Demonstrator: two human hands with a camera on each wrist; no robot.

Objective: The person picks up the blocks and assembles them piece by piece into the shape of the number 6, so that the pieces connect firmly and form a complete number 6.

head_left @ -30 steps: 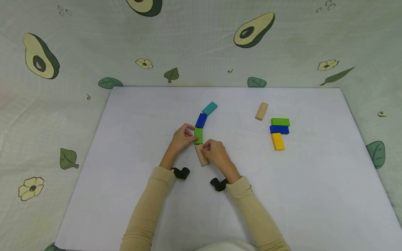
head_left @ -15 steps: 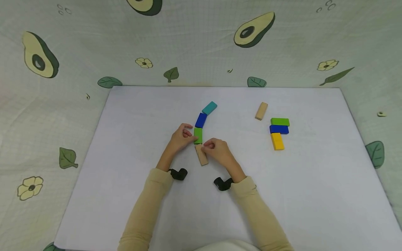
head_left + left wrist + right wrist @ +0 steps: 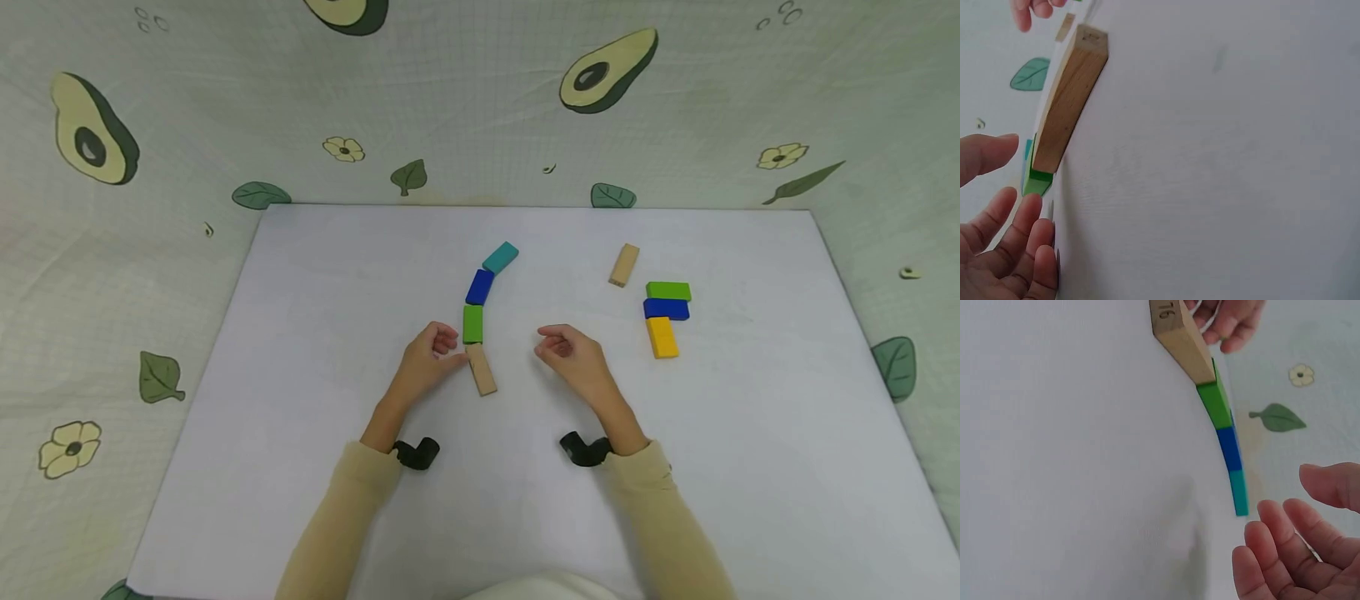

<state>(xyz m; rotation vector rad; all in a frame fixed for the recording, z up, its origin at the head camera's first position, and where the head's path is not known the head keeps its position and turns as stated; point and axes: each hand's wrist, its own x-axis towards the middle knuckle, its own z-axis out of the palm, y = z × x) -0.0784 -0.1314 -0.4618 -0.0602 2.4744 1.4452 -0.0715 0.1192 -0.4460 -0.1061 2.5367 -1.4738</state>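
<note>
Four-sided wooden blocks lie end to end in a curved row: plain wood (image 3: 482, 371) nearest the person, then green (image 3: 472, 324), blue (image 3: 480, 287) and teal (image 3: 500, 257). The left hand (image 3: 427, 362) is just left of the plain block, fingers relaxed and holding nothing; whether the thumb tip touches that block cannot be told from the head view. To the right of the row hovers the right hand (image 3: 576, 358), loosely bent and holding nothing. In the right wrist view, dark printed marks show on the end of the plain block (image 3: 1185, 347).
Farther right on the white tabletop (image 3: 750, 467) lie another plain block (image 3: 624, 265) and a touching group: green (image 3: 668, 291), blue (image 3: 666, 309) and yellow (image 3: 663, 337). An avocado-print cloth (image 3: 480, 100) surrounds the table. Each wrist wears a small black camera (image 3: 417, 454).
The left hand has come off the green block and slid toward the person. The right hand has left the plain block and moved right. The row of blocks stays put.
</note>
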